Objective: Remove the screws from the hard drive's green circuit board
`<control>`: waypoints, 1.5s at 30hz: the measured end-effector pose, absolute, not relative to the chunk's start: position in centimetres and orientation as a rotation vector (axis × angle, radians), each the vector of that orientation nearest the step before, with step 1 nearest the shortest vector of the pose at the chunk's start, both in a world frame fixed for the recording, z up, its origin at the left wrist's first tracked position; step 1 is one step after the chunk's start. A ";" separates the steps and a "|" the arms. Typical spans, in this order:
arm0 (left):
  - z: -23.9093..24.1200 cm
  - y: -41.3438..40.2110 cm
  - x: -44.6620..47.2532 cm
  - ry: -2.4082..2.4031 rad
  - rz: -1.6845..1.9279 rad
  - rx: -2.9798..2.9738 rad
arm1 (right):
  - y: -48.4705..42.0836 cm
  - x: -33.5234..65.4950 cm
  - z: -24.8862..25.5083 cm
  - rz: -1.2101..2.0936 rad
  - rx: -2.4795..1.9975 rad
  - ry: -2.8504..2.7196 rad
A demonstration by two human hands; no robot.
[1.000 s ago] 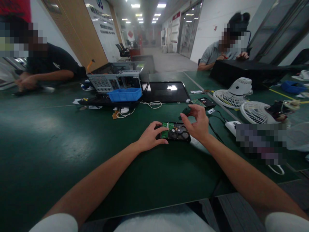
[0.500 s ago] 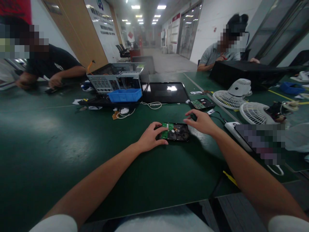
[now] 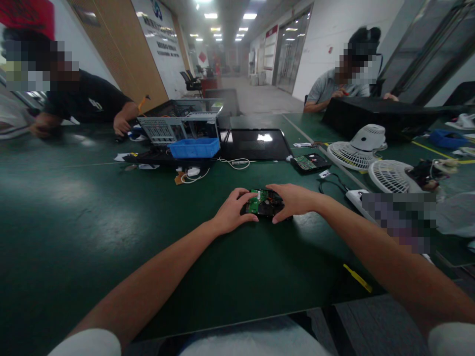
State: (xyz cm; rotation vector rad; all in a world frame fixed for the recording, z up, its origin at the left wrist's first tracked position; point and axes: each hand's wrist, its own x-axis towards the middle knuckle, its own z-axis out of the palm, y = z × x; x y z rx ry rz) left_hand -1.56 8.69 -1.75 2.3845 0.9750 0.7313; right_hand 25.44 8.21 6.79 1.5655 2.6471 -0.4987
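A hard drive [image 3: 264, 207] with a green circuit board and a dark metal body lies on the green table in front of me. My left hand [image 3: 234, 211] is closed on its left end, thumb at the near edge and fingers over the far edge and the board. From the other side my right hand [image 3: 293, 200] grips the right end, thumb near and fingers at the far edge. My right hand covers much of that end. A second drive-like unit with a green board [image 3: 310, 162] lies farther back to the right.
Behind are a blue tray [image 3: 195, 148], an open computer case [image 3: 163, 129], a flat black panel [image 3: 256, 143] and a white cable [image 3: 237, 162]. White fan parts [image 3: 391, 175] and a yellow tool [image 3: 356, 278] lie right. Two people sit across the table, one handling a black case [image 3: 378, 116].
My right hand has moved left and down from beside the hard drive onto its right end. My left hand stays on the left end. The left co-worker's hand has shifted right.
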 end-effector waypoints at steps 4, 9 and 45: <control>-1.7 8.7 -1.6 1.009 0.788 2.362 | 8.4 24.0 6.8 -0.414 1.546 2.622; -1.0 8.5 -1.7 1.096 1.053 2.251 | 7.6 22.9 6.1 -0.259 1.640 2.605; 0.3 10.5 -7.8 0.645 1.054 0.623 | 10.1 17.8 6.3 -1.438 2.500 2.501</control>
